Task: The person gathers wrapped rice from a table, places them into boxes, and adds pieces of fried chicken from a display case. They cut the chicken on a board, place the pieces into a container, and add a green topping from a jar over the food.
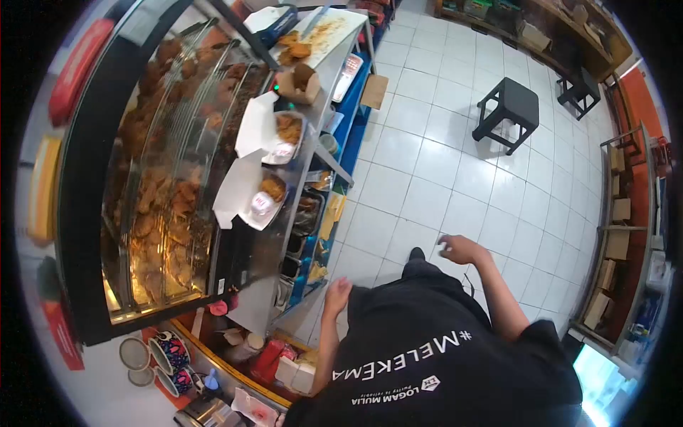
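Note:
I stand on white floor tiles beside a steel counter (pixel 313 121), in a black shirt with white lettering. My left hand (pixel 336 293) hangs next to the counter's lower shelves with its fingers loose and nothing in it. My right hand (pixel 459 249) is out over the floor with the fingers curled; something small and pale may sit at the fingertips, too blurred to name. Two open white boxes of fried chicken (pixel 279 135) (pixel 260 199) lie on the counter, well beyond both hands. A glass warmer (pixel 171 164) full of fried chicken stands behind them.
A brown paper box (pixel 302 82) and a crumb-covered tray (pixel 324 32) sit farther along the counter. Tubs and packets (pixel 309 213) fill the shelves under it. A black stool (pixel 509 107) stands on the tiles, another one behind it. Shelving with cartons (pixel 619 235) lines the right side.

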`<state>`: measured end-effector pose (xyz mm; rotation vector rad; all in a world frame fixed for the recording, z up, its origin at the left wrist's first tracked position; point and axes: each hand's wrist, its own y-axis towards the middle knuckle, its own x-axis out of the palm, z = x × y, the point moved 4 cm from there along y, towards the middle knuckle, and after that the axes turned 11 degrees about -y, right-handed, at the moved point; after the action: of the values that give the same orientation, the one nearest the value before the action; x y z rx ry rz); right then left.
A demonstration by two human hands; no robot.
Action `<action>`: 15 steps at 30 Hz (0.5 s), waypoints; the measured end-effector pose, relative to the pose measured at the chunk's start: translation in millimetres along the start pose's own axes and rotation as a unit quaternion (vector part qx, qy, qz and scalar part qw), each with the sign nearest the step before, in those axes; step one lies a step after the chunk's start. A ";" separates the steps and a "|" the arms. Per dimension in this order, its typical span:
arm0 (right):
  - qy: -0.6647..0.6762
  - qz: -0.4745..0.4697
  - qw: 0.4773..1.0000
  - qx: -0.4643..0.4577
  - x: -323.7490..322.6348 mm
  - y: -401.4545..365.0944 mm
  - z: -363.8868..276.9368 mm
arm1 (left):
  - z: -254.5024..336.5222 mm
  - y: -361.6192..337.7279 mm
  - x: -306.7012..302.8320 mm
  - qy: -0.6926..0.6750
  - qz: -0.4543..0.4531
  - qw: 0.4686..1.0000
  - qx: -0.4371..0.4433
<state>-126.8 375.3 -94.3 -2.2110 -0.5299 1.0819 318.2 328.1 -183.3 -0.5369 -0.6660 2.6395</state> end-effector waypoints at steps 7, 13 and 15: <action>0.145 0.140 0.966 0.159 -63.1 -58.4 120.5 | 160.1 230.3 96.6 0.123 0.016 0.973 0.196; 0.213 0.141 0.936 0.240 -79.1 -40.8 139.1 | 212.9 496.0 96.0 0.145 0.254 0.950 0.110; 0.134 0.084 0.953 0.258 -65.4 -31.9 155.5 | 169.6 576.4 80.4 0.177 0.327 0.925 0.082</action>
<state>-293.2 414.7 -110.2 -1.9086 0.0631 0.8591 29.0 -174.1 -361.0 -1.3370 -0.1564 3.0155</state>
